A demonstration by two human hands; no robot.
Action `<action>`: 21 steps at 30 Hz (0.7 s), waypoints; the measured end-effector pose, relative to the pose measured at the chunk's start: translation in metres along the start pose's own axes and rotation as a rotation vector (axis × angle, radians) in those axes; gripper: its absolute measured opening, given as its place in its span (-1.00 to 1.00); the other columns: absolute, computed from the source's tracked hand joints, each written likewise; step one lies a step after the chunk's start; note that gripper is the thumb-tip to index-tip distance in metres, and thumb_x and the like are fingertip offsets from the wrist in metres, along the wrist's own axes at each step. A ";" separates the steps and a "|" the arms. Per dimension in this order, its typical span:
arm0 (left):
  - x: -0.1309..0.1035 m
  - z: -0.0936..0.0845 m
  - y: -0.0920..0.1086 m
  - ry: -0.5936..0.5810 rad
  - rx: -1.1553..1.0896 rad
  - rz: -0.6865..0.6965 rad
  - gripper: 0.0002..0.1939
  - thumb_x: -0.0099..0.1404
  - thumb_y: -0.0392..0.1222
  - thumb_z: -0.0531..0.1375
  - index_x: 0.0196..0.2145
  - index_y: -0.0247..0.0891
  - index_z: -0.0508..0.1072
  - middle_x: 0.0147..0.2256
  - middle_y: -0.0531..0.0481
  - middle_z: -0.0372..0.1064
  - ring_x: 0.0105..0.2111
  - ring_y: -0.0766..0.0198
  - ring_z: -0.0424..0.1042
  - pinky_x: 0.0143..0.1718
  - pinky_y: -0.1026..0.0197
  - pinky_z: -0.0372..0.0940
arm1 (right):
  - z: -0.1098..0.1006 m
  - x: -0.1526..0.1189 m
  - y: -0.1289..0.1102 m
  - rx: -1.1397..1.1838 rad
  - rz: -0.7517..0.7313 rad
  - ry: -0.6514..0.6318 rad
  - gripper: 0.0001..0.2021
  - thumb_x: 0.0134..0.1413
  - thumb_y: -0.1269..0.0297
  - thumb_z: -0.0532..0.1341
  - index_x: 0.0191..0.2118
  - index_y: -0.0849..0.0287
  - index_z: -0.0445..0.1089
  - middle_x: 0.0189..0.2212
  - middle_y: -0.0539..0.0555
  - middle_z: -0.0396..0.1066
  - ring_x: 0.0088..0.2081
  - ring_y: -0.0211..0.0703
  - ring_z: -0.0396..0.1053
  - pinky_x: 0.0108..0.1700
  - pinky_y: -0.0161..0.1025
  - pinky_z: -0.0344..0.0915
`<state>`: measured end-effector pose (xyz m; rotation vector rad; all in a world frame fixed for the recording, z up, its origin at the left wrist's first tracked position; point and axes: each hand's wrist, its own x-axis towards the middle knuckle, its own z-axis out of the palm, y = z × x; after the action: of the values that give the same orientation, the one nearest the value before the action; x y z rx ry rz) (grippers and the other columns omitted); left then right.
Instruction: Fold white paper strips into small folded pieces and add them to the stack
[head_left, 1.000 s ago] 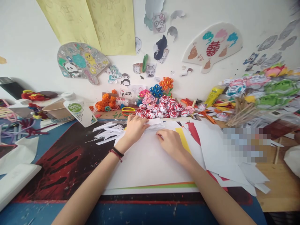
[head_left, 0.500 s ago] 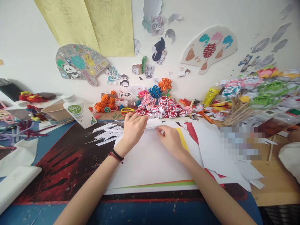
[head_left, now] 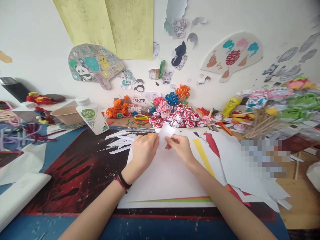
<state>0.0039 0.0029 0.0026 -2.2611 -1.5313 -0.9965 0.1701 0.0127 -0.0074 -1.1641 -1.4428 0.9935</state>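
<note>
Between my two hands a small piece of white paper (head_left: 166, 132) stands raised, its broad face toward me. My left hand (head_left: 144, 150) is closed with its fingers curled on the paper's left edge; the fingertips are partly hidden. My right hand (head_left: 180, 148) pinches the lower right of the same piece between thumb and fingers. Both hands are above a stack of large white sheets (head_left: 165, 180), with green and orange edges showing along the near side. Cut white paper strips (head_left: 121, 140) lie in a loose pile left of my left hand.
Behind the hands sit red-and-white paper flowers (head_left: 183, 116) and orange flowers (head_left: 118, 108). A white bottle (head_left: 93, 116) stands at the left, near a paper bowl (head_left: 66, 115). More white sheets (head_left: 240, 163) spread rightward. Flowers on sticks (head_left: 260, 123) lean at the right.
The paper piece has turned from nearly flat to upright, showing its broad face. My hands have come closer together, and the camera view has shifted a little left.
</note>
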 end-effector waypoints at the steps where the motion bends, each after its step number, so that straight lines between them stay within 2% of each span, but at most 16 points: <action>1: -0.003 0.002 0.000 0.008 0.109 0.102 -0.74 0.38 -0.28 0.04 -0.13 -0.30 0.52 -0.54 -0.02 0.47 -0.48 0.19 0.44 -0.33 0.15 0.18 | 0.000 -0.001 0.002 0.010 0.019 -0.015 -0.59 0.03 -0.08 0.25 -0.51 0.24 0.44 -0.59 0.11 0.47 -0.49 -0.10 0.45 -0.35 -0.21 0.37; 3: -0.008 0.005 0.002 -0.004 0.260 0.264 -0.67 0.36 -0.40 0.01 0.00 -0.41 0.45 -0.55 -0.04 0.43 -0.47 0.18 0.42 -0.32 0.12 0.18 | -0.001 -0.003 0.005 0.040 0.050 -0.045 -0.57 0.02 -0.11 0.24 -0.47 0.25 0.46 -0.56 0.12 0.48 -0.47 -0.07 0.47 -0.31 -0.18 0.38; 5: -0.013 0.007 0.005 -0.033 0.339 0.323 -0.62 0.34 -0.45 0.00 0.07 -0.51 0.37 -0.52 -0.07 0.43 -0.48 0.17 0.41 -0.35 0.11 0.17 | -0.002 -0.003 0.006 0.064 0.071 -0.072 -0.55 0.00 -0.12 0.25 -0.44 0.25 0.47 -0.54 0.13 0.50 -0.44 -0.05 0.48 -0.27 -0.15 0.40; 7: -0.017 0.009 0.010 -0.064 0.369 0.320 -0.60 0.34 -0.43 0.01 0.11 -0.54 0.32 -0.45 -0.12 0.46 -0.47 0.16 0.41 -0.39 0.11 0.16 | -0.004 -0.003 0.006 0.089 0.092 -0.109 -0.55 -0.03 -0.13 0.27 -0.42 0.26 0.49 -0.51 0.13 0.51 -0.41 -0.05 0.49 -0.23 -0.14 0.40; 10: -0.021 0.009 0.015 -0.114 0.392 0.301 -0.56 0.35 -0.41 0.00 0.17 -0.51 0.26 -0.22 -0.21 0.50 -0.41 0.16 0.43 -0.37 0.10 0.17 | -0.006 -0.004 0.000 0.186 0.132 -0.201 -0.55 -0.06 -0.12 0.30 -0.33 0.26 0.52 -0.42 0.13 0.52 -0.34 -0.07 0.49 -0.16 -0.13 0.40; 14: -0.022 0.007 0.019 -0.140 0.398 0.274 -0.54 0.35 -0.43 -0.02 0.19 -0.45 0.25 0.01 -0.29 0.42 -0.36 0.16 0.46 -0.32 0.09 0.19 | -0.007 -0.004 -0.006 0.285 0.168 -0.240 -0.55 -0.04 -0.10 0.29 -0.28 0.27 0.52 -0.36 0.12 0.52 -0.29 -0.11 0.47 -0.11 -0.15 0.39; 18: -0.021 0.001 0.027 -0.113 0.289 0.272 -0.61 0.39 -0.33 -0.02 0.13 -0.36 0.35 0.00 -0.24 0.44 -0.39 0.18 0.46 -0.33 0.08 0.17 | -0.008 -0.002 0.000 0.226 0.148 -0.158 -0.56 0.01 -0.09 0.26 -0.27 0.28 0.50 -0.41 0.10 0.48 -0.38 -0.16 0.43 -0.28 -0.23 0.38; 21: -0.018 -0.007 0.030 -0.087 0.106 0.213 -0.67 0.42 -0.18 0.01 0.02 -0.25 0.45 -0.16 -0.14 0.54 -0.42 0.20 0.45 -0.33 0.11 0.15 | -0.010 -0.002 0.002 0.162 0.125 -0.125 -0.56 0.07 -0.08 0.22 -0.29 0.28 0.50 -0.51 0.05 0.41 -0.47 -0.22 0.36 -0.38 -0.28 0.32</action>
<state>0.0234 -0.0269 0.0012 -2.3593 -1.3064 -0.7502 0.1799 0.0117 -0.0082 -1.0999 -1.3713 1.2659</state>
